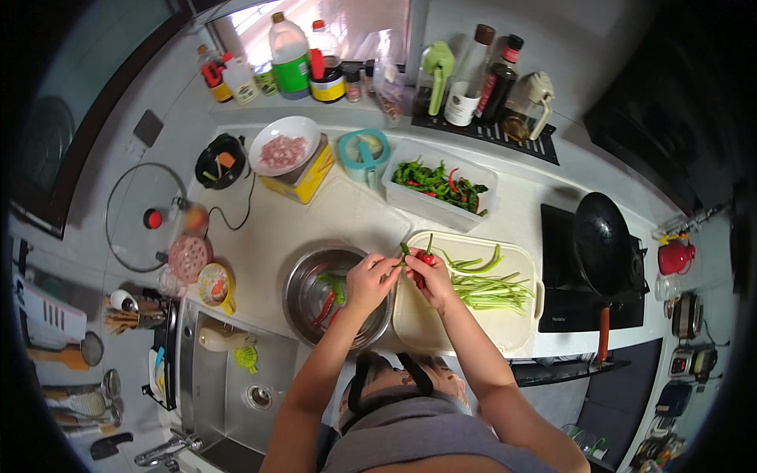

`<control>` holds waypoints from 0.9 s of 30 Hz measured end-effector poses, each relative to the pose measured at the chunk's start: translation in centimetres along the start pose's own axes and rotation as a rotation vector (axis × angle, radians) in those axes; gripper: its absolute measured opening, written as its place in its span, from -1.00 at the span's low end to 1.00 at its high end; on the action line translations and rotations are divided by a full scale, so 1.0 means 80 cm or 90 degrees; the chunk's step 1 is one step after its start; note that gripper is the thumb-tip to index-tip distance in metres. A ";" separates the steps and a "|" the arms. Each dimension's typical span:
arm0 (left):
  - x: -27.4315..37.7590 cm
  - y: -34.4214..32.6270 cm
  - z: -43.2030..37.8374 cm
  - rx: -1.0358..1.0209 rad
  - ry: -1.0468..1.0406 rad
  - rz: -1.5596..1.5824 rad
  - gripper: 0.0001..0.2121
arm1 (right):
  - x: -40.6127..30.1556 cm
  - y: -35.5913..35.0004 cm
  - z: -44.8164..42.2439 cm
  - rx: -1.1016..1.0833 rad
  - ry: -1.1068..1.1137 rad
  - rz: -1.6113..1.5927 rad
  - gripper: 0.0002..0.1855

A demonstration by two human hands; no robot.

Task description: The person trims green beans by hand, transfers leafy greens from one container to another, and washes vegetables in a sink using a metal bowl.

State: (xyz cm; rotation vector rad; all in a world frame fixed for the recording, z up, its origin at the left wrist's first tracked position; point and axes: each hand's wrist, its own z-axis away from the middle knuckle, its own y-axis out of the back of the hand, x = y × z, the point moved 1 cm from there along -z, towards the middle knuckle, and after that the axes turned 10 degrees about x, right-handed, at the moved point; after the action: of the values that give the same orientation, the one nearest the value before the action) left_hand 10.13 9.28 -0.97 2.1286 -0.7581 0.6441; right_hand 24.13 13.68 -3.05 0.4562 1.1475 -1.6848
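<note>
My right hand [431, 273] holds a red chili pepper [428, 258] with a green stem, and more red shows beneath its fingers. My left hand [371, 282] meets it, its fingertips pinching at a small green pepper [404, 249] between the two hands. Below my left hand stands a steel bowl [294, 307] with red and green peppers in it. Under my right hand lies a cream cutting board [426, 322], bearing a bundle of cut green stalks [494, 292] and some longer green pieces [473, 263]. Behind it, a clear plastic container [434, 213] holds green and red peppers.
A white plate [260, 151] of raw chopped meat rests on a yellow box [313, 183]. Beside it is a teal-lidded container [365, 151]. A wok [602, 242] sits on the black cooktop [556, 301] at right. The steel sink [227, 408] is at lower left; bottles line the back ledge.
</note>
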 end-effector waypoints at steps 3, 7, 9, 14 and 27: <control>-0.004 0.023 0.005 0.038 0.082 0.087 -0.88 | 0.003 -0.022 0.008 -0.023 -0.073 -0.052 -0.75; -0.009 0.047 0.011 0.057 0.169 0.165 -0.90 | 0.011 -0.044 0.019 -0.086 -0.108 -0.116 -0.75; -0.011 0.052 0.012 0.077 0.179 0.187 -0.90 | 0.013 -0.052 0.021 -0.100 -0.116 -0.130 -0.75; -0.019 0.053 0.016 0.102 0.177 0.231 -0.90 | 0.015 -0.060 0.024 -0.094 -0.114 -0.124 -0.75; -0.064 -0.111 -0.046 -0.121 0.473 0.172 -0.53 | -0.044 0.050 -0.016 0.158 0.060 -0.033 -0.79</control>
State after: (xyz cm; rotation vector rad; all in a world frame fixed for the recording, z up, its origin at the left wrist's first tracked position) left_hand 11.98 18.39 -6.61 1.4509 -0.6441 1.3448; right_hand 28.85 16.43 -2.94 0.6711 1.0273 -1.8785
